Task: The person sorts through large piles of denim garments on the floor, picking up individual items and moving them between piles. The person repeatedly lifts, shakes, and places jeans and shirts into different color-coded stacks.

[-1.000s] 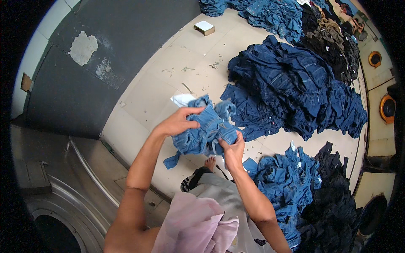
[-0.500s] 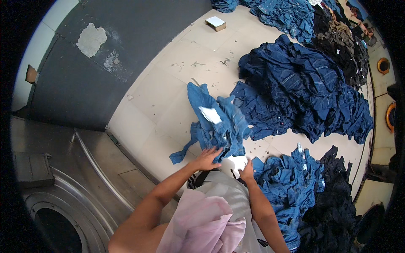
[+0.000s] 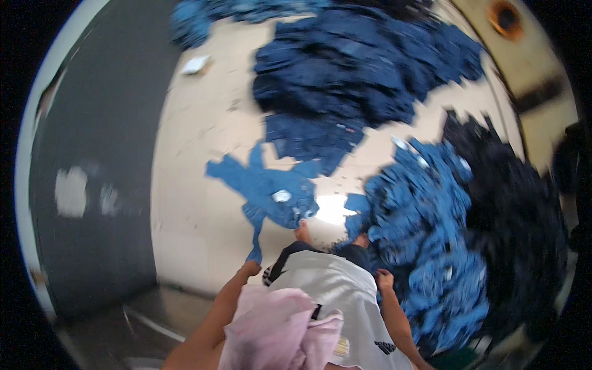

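A mid-blue denim garment (image 3: 280,191) lies spread on the pale floor in front of my feet, with a white patch or label on it. One narrow denim strip trails from it towards my left hand (image 3: 250,268). That hand hangs low beside my left hip, its fingers blurred; whether it touches the strip's end I cannot tell. My right hand (image 3: 383,279) is down by my right hip, next to a heap of blue denim clothes (image 3: 419,203). Its fingers are smeared by motion, and nothing shows clearly in them.
Beyond the garment lies a big dark-blue denim pile (image 3: 345,68). Black clothes (image 3: 512,228) are heaped at the right. A small white-topped box (image 3: 196,65) stands near the grey wall (image 3: 105,135). More blue denim (image 3: 246,9) lies at the far edge.
My hands have come apart and back from the denim garment, which now lies flatter on the floor. The view has swung to the right, and I stand more upright.
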Motion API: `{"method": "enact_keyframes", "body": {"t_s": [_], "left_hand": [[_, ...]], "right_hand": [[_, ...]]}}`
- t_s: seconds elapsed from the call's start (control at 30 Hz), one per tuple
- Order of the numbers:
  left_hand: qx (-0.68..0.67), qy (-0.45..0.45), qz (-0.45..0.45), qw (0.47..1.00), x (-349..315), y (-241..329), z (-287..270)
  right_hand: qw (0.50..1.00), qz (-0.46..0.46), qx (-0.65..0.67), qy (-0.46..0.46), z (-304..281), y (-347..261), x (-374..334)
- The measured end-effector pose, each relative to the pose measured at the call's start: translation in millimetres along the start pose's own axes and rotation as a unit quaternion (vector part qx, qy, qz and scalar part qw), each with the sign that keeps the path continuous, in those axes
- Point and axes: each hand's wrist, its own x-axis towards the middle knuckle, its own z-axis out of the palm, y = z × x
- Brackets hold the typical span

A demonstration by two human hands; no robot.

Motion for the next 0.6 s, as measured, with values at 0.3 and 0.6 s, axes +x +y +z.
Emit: {"method": "enact_keyframes", "body": {"t_s": [0.3, 0.6], "left_hand": [[-0.27, 0.071, -0.088, 0.956, 155.2, 135.7, -192.8], [-0.131, -0.022, 0.102, 0.986, 221.7, 410.5, -206.2]], "right_hand": [[0.991, 0.072, -0.044, 0.106, -57.2, 89.3, -20.8], [0.793, -0.085, 0.038, 0.602, -242.9, 45.7, 11.6]]}}
